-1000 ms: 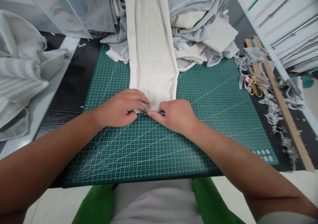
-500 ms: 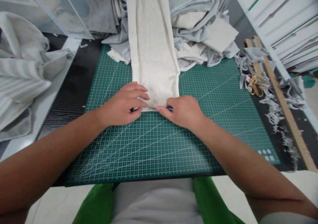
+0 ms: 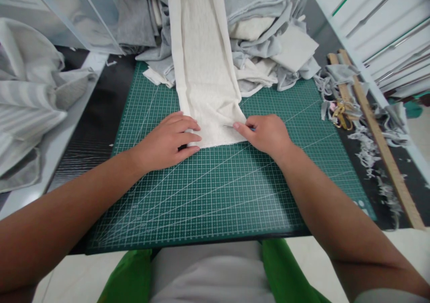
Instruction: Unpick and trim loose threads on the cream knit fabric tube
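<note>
A long cream cloth strip (image 3: 208,79) runs down from the fabric pile onto the green cutting mat (image 3: 208,195). Its near edge lies across the mat, and its right part is creased. My left hand (image 3: 171,141) rests palm down on the strip's lower left corner, fingers spread. At the lower right corner, my right hand (image 3: 265,132) is closed around a small thin tool (image 3: 228,126) whose metal tip points left over the cloth. Most of the tool is hidden in the fingers, and whether they also pinch the cloth edge is unclear.
Grey and cream fabrics (image 3: 258,34) are heaped at the back. Striped cloth (image 3: 27,101) lies at the left. On the right are gold-handled scissors (image 3: 341,116), wooden strips (image 3: 383,137) and fabric scraps (image 3: 366,153). A clear plastic bin (image 3: 90,16) stands at the back left.
My right hand has moved right and slightly away from me, with the tool's tip now visible. The strip's near end is spread wider and flatter. My left hand has barely moved.
</note>
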`<state>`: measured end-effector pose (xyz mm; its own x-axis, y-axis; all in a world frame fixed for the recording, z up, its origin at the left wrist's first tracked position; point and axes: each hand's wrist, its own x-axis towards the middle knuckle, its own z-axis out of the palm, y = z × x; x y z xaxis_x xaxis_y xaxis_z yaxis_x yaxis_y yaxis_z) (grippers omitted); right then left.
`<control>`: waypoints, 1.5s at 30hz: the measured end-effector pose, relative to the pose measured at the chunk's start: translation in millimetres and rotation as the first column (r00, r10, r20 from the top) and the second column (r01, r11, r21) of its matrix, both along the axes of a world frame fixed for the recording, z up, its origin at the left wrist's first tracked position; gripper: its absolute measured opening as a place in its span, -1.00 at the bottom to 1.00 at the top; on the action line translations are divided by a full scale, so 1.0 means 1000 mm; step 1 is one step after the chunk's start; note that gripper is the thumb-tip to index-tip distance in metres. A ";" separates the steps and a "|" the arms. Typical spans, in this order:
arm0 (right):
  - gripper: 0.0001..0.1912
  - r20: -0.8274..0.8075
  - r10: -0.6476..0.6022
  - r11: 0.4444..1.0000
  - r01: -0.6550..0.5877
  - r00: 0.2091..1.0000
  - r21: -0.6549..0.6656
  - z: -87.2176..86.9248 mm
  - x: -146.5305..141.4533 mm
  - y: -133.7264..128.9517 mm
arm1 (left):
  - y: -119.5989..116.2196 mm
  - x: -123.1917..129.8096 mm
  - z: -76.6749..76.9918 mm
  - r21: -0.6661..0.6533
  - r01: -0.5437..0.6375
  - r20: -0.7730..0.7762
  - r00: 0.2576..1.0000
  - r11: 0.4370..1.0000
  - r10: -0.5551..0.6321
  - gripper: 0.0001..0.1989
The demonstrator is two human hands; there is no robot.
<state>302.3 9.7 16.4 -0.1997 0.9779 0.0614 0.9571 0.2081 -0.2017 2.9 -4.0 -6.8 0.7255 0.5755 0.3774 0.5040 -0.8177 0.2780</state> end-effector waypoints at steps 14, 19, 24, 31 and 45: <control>-0.42 -0.022 0.258 0.956 -0.259 0.966 -0.141 0.032 -0.035 -0.032 | 0.001 0.001 -0.001 -0.023 0.009 0.003 1.000 1.000 -0.009 -0.80; -0.42 -0.108 0.266 0.930 -0.284 0.958 -0.232 0.042 -0.042 -0.012 | 0.001 0.003 0.002 -0.029 0.001 0.015 1.000 1.000 -0.001 -0.82; -0.39 -0.296 0.280 0.837 -0.384 0.913 -0.391 0.043 -0.048 0.015 | 0.000 0.004 0.007 -0.064 0.019 0.032 0.999 0.998 -0.017 -0.84; -0.36 -0.455 0.189 0.859 -0.371 0.870 -0.353 0.024 -0.040 0.015 | -0.003 0.002 0.007 -0.102 0.014 0.030 0.999 0.995 -0.011 -0.71; -0.38 -0.267 0.320 0.883 -0.388 0.909 -0.263 0.020 -0.043 0.006 | -0.002 0.001 0.006 -0.072 0.019 0.055 0.998 0.997 -0.015 -0.66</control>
<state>259.5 15.3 36.2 -0.5520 0.8208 -0.1469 0.7584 0.4210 -0.4977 3.6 -6.0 -0.5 0.7149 0.5905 0.3744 0.4727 -0.8028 0.3634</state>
